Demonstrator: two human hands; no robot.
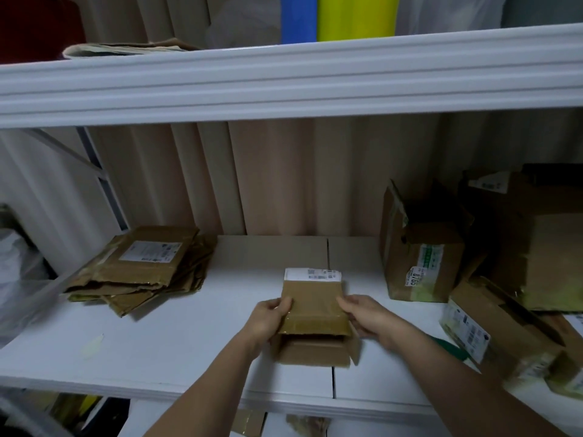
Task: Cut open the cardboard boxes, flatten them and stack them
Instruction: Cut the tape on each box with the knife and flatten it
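Two hands' fingers pinching small taped cardboard box (pixel 312 313), left hand (pixel 268 316), right hand (pixel 369 316), white shelf (pixel 157 342)

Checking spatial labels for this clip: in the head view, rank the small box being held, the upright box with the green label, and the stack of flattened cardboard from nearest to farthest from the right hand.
From the right hand:
1. Small box, gripped in both hands at centre.
2. Upright box with the green label, to the right.
3. Stack of flattened cardboard, far left on the shelf.
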